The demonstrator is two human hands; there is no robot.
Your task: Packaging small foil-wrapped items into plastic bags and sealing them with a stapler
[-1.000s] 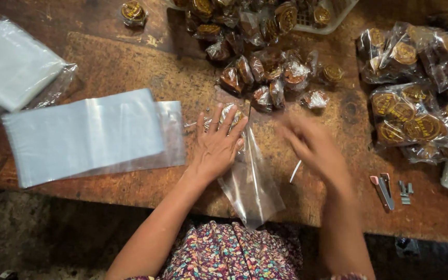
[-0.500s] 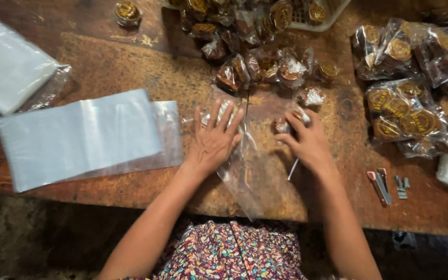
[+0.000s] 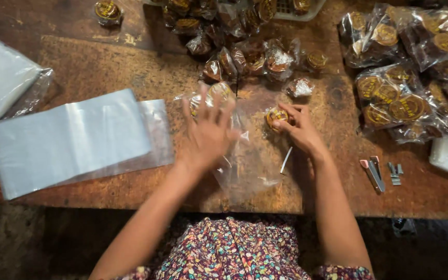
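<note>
Here the left hand (image 3: 207, 132) lies flat, fingers spread, on a clear plastic bag (image 3: 250, 166) while the right hand (image 3: 297, 124) pinches a wrapped round cake (image 3: 276, 116), seemingly ready for bagging.

Left hand (image 3: 207, 132): laid flat, fingers (image 3: 203, 106) spread, on a clear plastic bag (image 3: 250, 161); motion-blurred.
Right hand (image 3: 299, 127): a small wrapped round cake (image 3: 276, 116) is pinched at the fingertips, just beside the bag's mouth.
Bench (image 3: 105, 62): worn brown wood.
Left of bench: a stack of clear bags (image 3: 73, 140) is laid flat.
Far side: loose wrapped cakes (image 3: 245, 57) are heaped.
Right: filled packs (image 3: 405, 98); a small stapler (image 3: 373, 173) near the edge.
</note>
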